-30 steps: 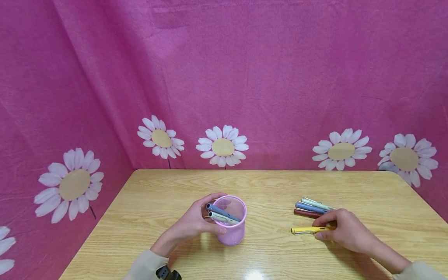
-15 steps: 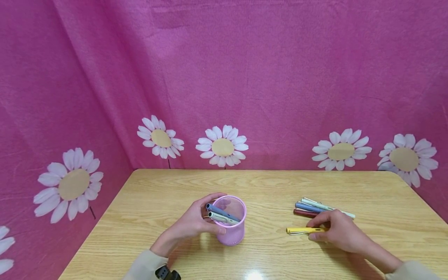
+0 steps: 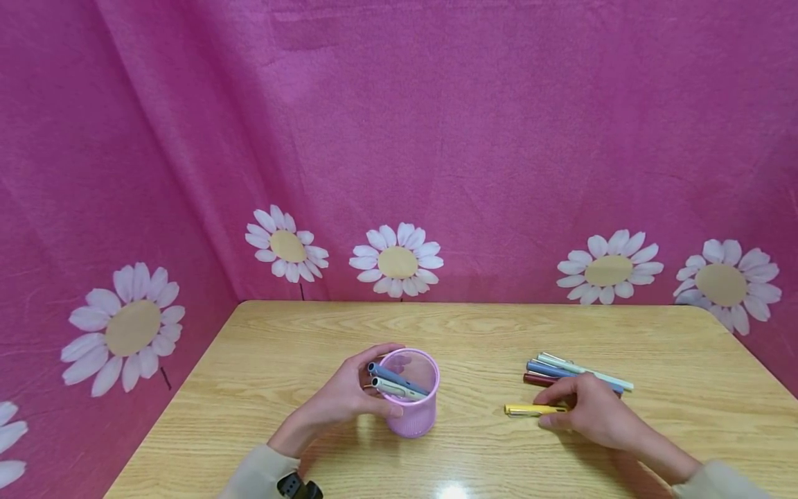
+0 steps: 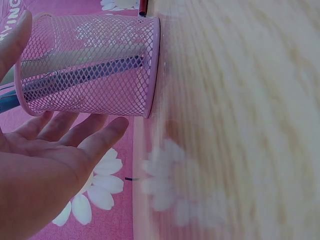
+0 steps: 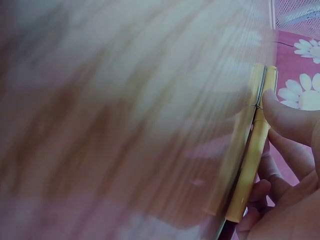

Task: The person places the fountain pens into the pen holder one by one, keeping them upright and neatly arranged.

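My left hand point(image 3: 343, 394) grips a pink mesh pen cup point(image 3: 416, 418) at its side, thumb in front and fingers behind. The cup stands upright on the table; a blue pen point(image 3: 402, 380) and an off-white pen point(image 3: 394, 389) lean in it toward that hand. In the left wrist view the fingers point(image 4: 100, 140) curve along the mesh wall point(image 4: 110, 95). To the right, my right hand point(image 3: 601, 414) pinches a yellow pen point(image 3: 522, 410) between thumb and fingers. The right wrist view has this pen point(image 5: 252, 160) low along the tabletop, its clip facing the surface.
Behind the right hand lie a pale green pen point(image 3: 589, 373), a blue pen point(image 3: 550, 369) and a dark red pen point(image 3: 537, 379), side by side. The wooden table point(image 3: 299, 333) ends at a magenta curtain point(image 3: 499, 138) with daisies. A dark watch point(image 3: 298, 486) is on the left wrist.
My right hand has moved left with the yellow pen, closer to the cup, uncovering more of the pens behind it. My left hand and the cup have stayed in place.
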Tool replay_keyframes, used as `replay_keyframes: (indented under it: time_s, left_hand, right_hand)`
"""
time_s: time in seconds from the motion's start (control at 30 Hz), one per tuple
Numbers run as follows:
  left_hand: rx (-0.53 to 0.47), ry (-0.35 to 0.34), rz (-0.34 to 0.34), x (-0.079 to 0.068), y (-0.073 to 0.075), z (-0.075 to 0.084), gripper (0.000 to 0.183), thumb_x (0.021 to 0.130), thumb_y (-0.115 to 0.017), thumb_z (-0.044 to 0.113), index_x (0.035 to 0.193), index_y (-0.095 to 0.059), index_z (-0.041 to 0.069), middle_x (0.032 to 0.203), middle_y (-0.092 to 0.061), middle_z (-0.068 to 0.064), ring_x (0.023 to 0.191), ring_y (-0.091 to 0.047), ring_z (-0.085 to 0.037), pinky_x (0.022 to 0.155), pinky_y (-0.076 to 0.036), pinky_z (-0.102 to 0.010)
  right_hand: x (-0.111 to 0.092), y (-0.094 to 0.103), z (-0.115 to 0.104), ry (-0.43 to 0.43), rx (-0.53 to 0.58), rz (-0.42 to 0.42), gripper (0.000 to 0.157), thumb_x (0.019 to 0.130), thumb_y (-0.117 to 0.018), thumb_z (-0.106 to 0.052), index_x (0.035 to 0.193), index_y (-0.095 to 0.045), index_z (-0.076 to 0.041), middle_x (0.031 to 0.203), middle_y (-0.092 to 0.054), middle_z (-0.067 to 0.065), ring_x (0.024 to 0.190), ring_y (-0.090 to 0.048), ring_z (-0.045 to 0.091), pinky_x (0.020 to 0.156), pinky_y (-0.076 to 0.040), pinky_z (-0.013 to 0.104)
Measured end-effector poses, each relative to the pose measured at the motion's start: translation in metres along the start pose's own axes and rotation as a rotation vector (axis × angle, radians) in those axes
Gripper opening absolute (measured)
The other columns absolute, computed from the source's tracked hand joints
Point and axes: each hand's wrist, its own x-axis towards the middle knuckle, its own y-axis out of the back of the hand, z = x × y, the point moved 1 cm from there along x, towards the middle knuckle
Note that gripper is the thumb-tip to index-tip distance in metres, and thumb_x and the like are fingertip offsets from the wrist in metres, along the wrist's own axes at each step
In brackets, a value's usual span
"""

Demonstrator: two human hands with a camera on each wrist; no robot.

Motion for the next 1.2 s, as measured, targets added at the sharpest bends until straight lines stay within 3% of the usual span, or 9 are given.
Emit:
replay_keyframes:
  time_s: [0.33, 0.67, 1.2]
  left_hand:
    - [0.013, -0.007, -0.006, 0.000, 0.001, 0.001, 0.086, 0.080, -0.091, 0.005, 0.153, -0.046, -0.003, 0.140, -0.056, -0.030, 0.118, -0.063, -0.027, 0.100, -0.057, -0.045]
    - [0.008, -0.020, -0.008, 0.000, 0.001, 0.001, 0.084, 0.080, -0.091, 0.005, 0.152, -0.048, -0.002, 0.140, -0.055, -0.030, 0.118, -0.062, -0.027, 0.098, -0.058, -0.042]
    - [0.001, -0.011, -0.012, 0.001, 0.001, 0.000, 0.085, 0.080, -0.090, 0.005, 0.152, -0.047, -0.003, 0.140, -0.055, -0.031, 0.119, -0.062, -0.028, 0.099, -0.058, -0.041]
  right_hand:
    - [0.003, -0.003, -0.004, 0.025, -0.013, 0.016, 0.023, 0.078, -0.095, -0.022, 0.097, -0.083, -0.017, 0.096, -0.075, -0.011, 0.093, -0.060, 0.006, 0.078, -0.049, 0.025]
    - [0.005, -0.008, -0.007, 0.032, -0.051, 0.026, 0.022, 0.076, -0.096, -0.022, 0.095, -0.084, -0.020, 0.094, -0.073, -0.013, 0.091, -0.060, 0.007, 0.076, -0.048, 0.026]
    - [0.009, -0.008, -0.014, 0.001, 0.019, -0.007, 0.023, 0.077, -0.096, -0.021, 0.095, -0.082, -0.017, 0.085, -0.072, -0.012, 0.077, -0.051, 0.007, 0.065, -0.041, 0.024]
